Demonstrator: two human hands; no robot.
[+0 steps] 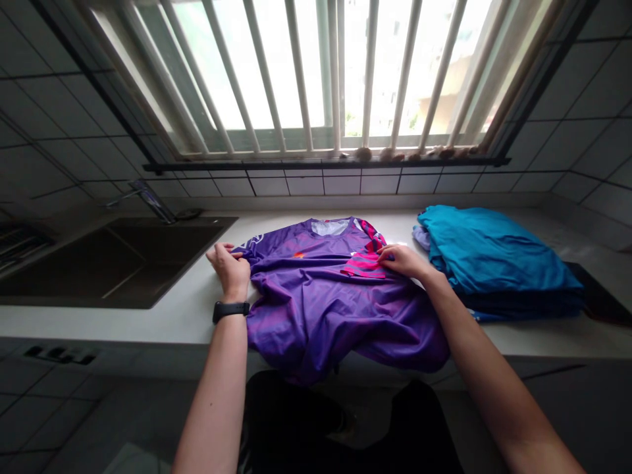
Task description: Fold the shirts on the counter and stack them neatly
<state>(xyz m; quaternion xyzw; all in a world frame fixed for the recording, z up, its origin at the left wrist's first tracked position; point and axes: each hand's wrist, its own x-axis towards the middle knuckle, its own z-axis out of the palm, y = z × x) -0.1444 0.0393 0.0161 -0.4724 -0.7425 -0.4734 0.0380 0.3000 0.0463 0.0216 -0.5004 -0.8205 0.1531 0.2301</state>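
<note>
Purple jersey (326,296) lies mid-counter (187,309), collar toward the back edge, hem spilling over the front edge, so its long axis runs back to front. Left hand (230,266) curls closed on the left shoulder; right hand (402,260) pinches the pink-striped sleeve. The fabric looks thin, slick and limp: light, likely to slide, best gripped at the shoulders. Blue stack (494,257) sits to the right, sink (113,263) to the left.

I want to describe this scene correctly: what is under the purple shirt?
The purple shirt lies on the white counter, its hem hanging over the front edge. The left hand and right hand hold its sleeves. Anything beneath its middle is covered.
</note>
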